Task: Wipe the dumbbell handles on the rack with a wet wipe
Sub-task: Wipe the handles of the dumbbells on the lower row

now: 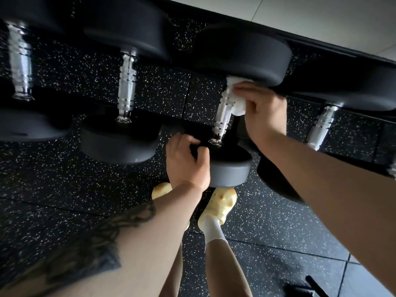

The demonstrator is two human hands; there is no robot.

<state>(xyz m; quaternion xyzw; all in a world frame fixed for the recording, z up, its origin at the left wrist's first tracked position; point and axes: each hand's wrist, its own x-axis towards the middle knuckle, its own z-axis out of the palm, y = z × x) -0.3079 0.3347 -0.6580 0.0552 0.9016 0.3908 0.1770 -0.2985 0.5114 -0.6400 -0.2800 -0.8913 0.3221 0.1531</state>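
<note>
The right hand (260, 110) reaches in from the lower right, fingers curled round a white wet wipe (235, 99) that it presses against the upper part of a knurled chrome dumbbell handle (222, 116), just under the far black weight head (242, 58). The left hand (186, 161), on a tattooed forearm, grips the near grey weight head (231, 170) of the same dumbbell at its left edge, fingers bent over the rim. 3 more chrome handles show along the rack, 2 to the left and 1 to the right, above black speckled flooring (75, 179) where yellow shoes (222, 202) stand directly below the near head
</note>
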